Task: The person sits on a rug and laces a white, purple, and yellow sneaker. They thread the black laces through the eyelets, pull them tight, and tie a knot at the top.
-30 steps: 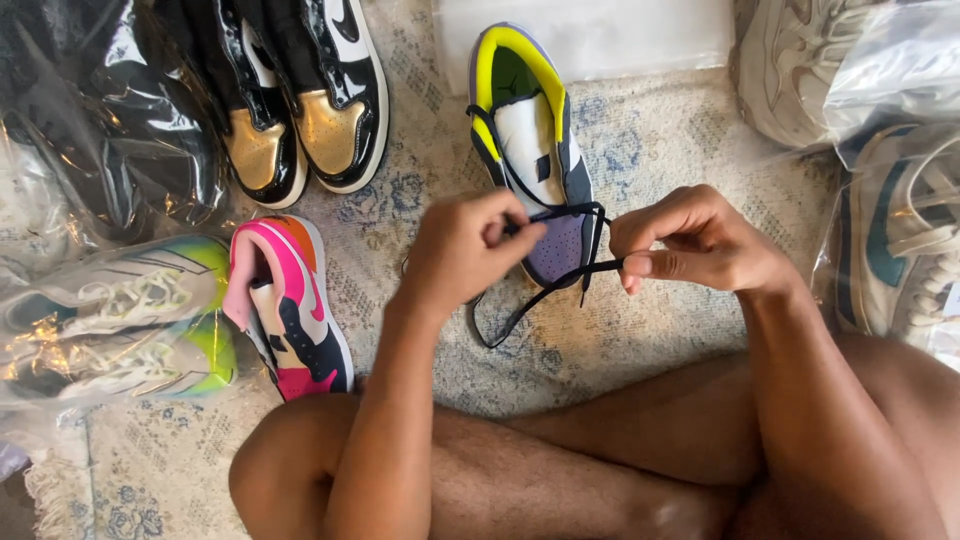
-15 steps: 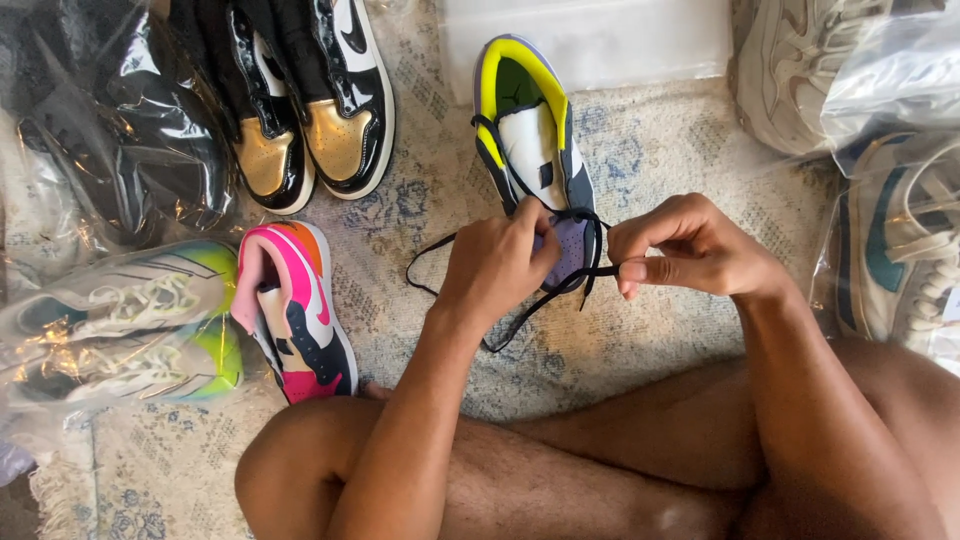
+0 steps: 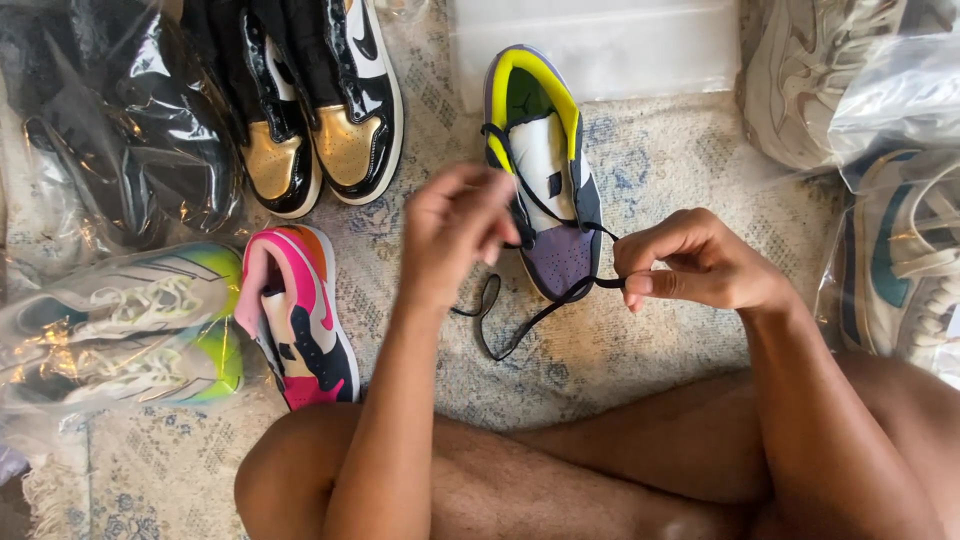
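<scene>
Black flat shoelace (image 3: pixel 540 315) is thin, limp, light; it likely slides through eyelets easily and kinks or slips if held loosely, so best grip looks like a fingertip pinch near the end or close to the eyelet. It runs from the purple-and-yellow high-top sneaker (image 3: pixel 545 170), which lies sole-down on the patterned rug (image 3: pixel 660 340) at 12 o'clock from the crossed legs (image 3: pixel 560 480), toe toward the person, a loose loop trailing at the toe's 7 o'clock. Sneaker itself looks semi-stiff and light, not being held. Right hand (image 3: pixel 700 262) sits at 3 o'clock of the toe, fingers curled, thumb and forefinger pinching the lace taut, wrist bent inward. Left hand (image 3: pixel 460 225), motion-blurred, is raised at 9 o'clock of the sneaker, fingers bunched together near the lace; actual pinch cannot be told. Both forearms come up from 6 o'clock. Pink sneaker (image 3: pixel 295 315) at 8 o'clock, black-and-gold pair (image 3: pixel 320 110) at 10 o'clock, bagged shoes (image 3: pixel 120 330) on the edges.
</scene>
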